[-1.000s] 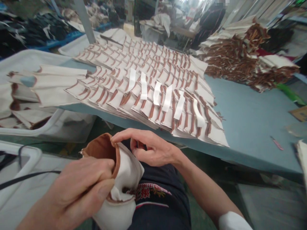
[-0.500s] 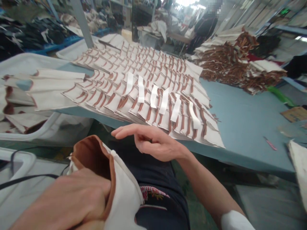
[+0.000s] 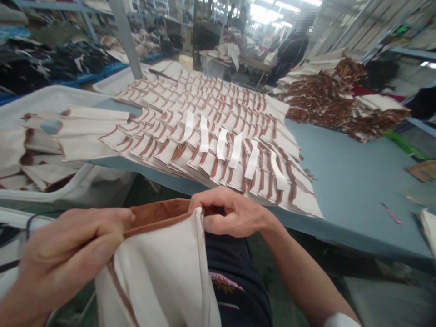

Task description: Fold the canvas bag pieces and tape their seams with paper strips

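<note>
Fingers [image 3: 106, 246] on brown-lined cream cloth [image 3: 163, 268]

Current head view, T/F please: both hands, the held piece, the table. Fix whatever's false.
1. The left hand and right hand both grip the cream fabric piece. True.
2. That piece lies flat on the blue table. False: it is held up off the table, in front of its near edge.
3. White strips lie on the overlapping fabric pieces spread over the table. True.
4. The small pink tool lies at the table's left end. False: it lies toward the right end.
5. A heap of brown-edged fabric sits beyond the overlapping pieces, to the right. True.
</note>
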`<action>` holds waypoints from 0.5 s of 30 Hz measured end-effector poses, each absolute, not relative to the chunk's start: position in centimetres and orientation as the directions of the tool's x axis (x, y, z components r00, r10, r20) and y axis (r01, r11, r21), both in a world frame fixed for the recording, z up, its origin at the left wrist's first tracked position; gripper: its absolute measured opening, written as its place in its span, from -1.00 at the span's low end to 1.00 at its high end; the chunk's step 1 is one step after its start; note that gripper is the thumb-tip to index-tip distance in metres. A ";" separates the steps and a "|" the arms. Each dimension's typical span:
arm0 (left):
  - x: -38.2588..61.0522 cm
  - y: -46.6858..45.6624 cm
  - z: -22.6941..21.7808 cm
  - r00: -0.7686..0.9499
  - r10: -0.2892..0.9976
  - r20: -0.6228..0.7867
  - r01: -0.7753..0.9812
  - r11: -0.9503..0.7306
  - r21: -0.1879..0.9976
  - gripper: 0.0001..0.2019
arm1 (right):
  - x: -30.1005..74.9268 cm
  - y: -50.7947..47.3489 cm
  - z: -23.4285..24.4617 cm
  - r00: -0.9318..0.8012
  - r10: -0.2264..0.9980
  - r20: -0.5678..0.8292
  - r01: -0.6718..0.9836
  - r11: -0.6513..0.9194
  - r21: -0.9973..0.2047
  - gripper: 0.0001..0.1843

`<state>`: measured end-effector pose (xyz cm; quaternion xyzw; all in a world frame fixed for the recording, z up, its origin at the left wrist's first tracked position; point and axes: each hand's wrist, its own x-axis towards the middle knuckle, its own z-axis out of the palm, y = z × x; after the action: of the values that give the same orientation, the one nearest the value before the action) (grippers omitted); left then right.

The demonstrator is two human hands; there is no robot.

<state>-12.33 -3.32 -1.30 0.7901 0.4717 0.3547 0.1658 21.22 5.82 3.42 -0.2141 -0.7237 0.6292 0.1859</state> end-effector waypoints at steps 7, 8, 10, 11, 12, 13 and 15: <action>-7.7 1.4 0.7 0.367 0.865 0.342 0.476 -0.490 0.730 -0.64 | 21.2 5.5 5.9 -0.839 0.544 0.009 0.094 0.162 -0.982 -0.89; -7.2 1.4 0.5 0.357 0.876 0.326 0.460 -0.468 0.754 -0.62 | 21.1 5.6 5.9 -0.842 0.540 0.001 0.102 0.160 -0.982 -0.92; -6.5 1.5 -0.1 0.378 0.874 0.306 0.399 -0.452 0.798 -0.56 | 21.0 5.7 5.7 -0.837 0.547 -0.006 0.121 0.174 -0.977 -0.92; -6.1 1.5 -0.4 0.405 0.859 0.312 0.364 -0.464 0.808 -0.57 | 21.0 5.6 5.5 -0.826 0.563 -0.002 0.136 0.195 -0.971 -0.91; -5.7 1.6 -0.7 0.432 0.843 0.322 0.322 -0.477 0.817 -0.62 | 21.1 5.5 5.3 -0.811 0.586 0.003 0.153 0.216 -0.964 -0.88; -5.2 1.7 -0.9 0.458 0.826 0.330 0.284 -0.488 0.825 -0.68 | 21.2 5.3 5.1 -0.790 0.613 0.011 0.167 0.231 -0.959 -0.84; -4.1 2.0 -1.1 0.495 0.798 0.344 0.239 -0.505 0.829 -0.79 | 21.4 4.7 4.8 -0.750 0.662 0.015 0.186 0.232 -0.955 -0.75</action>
<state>-4.13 2.04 -1.13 0.7810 0.3319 0.3775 0.3706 21.45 4.73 4.83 -0.2807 -0.7548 0.5524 0.2152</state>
